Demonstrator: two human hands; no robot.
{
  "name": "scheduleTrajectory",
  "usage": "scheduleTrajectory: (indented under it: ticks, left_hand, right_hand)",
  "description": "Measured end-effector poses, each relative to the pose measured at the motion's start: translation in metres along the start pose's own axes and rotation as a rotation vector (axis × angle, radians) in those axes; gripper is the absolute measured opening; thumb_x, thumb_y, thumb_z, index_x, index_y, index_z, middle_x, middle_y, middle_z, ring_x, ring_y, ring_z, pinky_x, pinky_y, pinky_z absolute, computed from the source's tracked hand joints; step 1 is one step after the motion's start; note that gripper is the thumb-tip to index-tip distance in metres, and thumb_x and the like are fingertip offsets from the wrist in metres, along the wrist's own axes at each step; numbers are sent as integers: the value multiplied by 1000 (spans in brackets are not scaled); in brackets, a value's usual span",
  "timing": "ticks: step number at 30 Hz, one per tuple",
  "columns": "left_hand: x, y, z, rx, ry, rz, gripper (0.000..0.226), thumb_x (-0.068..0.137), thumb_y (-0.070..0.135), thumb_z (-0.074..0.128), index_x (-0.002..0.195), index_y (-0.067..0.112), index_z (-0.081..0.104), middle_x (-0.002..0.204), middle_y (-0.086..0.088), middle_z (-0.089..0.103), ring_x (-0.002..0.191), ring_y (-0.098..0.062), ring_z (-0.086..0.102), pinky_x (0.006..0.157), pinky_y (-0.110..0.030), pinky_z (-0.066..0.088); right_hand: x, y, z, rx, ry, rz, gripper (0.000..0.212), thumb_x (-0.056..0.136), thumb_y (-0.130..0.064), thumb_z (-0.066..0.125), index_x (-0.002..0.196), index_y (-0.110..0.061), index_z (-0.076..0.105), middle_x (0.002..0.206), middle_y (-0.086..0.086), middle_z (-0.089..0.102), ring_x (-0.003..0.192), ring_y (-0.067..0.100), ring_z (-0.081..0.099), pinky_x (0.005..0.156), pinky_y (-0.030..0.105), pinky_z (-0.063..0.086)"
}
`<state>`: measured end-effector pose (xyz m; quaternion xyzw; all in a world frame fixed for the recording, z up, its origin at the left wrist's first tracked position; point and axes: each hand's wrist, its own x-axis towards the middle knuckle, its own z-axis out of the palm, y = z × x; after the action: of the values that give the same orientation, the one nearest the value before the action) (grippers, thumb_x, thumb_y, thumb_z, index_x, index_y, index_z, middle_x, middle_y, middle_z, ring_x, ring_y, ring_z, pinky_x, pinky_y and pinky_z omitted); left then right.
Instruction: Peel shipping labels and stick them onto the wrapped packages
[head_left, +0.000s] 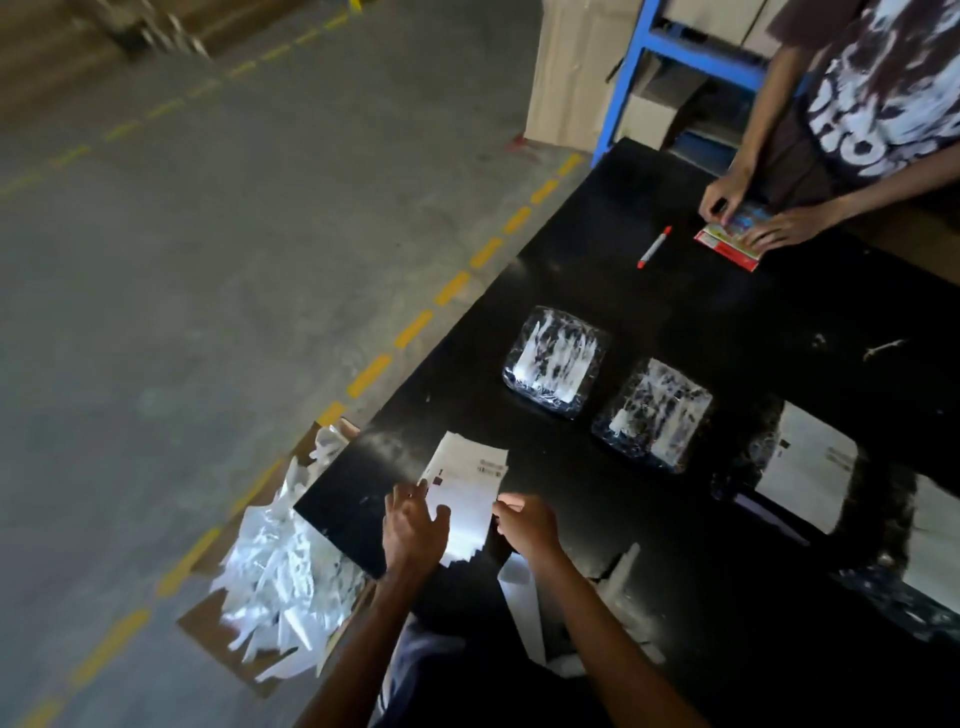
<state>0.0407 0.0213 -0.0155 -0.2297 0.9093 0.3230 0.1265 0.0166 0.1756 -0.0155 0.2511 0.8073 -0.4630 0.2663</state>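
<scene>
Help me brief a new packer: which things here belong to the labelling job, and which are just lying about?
Job:
- label stack, under the left hand and right hand
- two unlabelled wrapped packages
- labelled package
- box of peeled backing scraps

Lying about:
- red-and-white marker
- red packet that another person handles
- blue rack

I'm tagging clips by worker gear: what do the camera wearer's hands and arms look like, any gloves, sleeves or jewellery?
Left hand and right hand are bare, with no gloves. Both forearms are uncovered up to the bottom edge of the picture, so no sleeves show. No watch, ring or wristband can be made out, though the picture is dim and blurred.
</scene>
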Motion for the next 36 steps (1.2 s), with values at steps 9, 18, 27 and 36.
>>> scheduleTrajectory:
  ticks: [9,18,27,36]
  left_hand:
    - [-2,1,-3,71,-61,27,53,95,30,61,143,8,51,146,-10,48,134,-28,42,102,-41,51]
    - [-9,11,-11,-64,92,25,43,91,24,67,131,9,62,135,-10,62,124,-29,55,101,-43,51]
    - [1,13,-25,-756,-9,-325,11,96,19,65,102,12,71,102,-5,72,84,-18,69,60,-20,52]
    - [14,0,-15,-576,59,-319,8,89,23,75,93,16,75,103,-6,74,87,-20,70,87,-38,61]
  right_hand:
    - [-13,-13,5,-28,-19,-42,35,92,-19,53,122,-10,70,89,3,68,66,10,58,49,12,39]
    - [-18,-18,4,10,63,-99,33,94,-21,57,121,-7,70,117,8,73,88,19,69,61,18,45]
    - [-13,-6,-7,289,82,40,16,83,-30,79,82,-17,69,74,0,72,59,12,65,57,22,52]
    - [-14,14,-27,354,95,25,9,87,-28,75,81,-23,70,82,6,74,73,20,71,71,32,56]
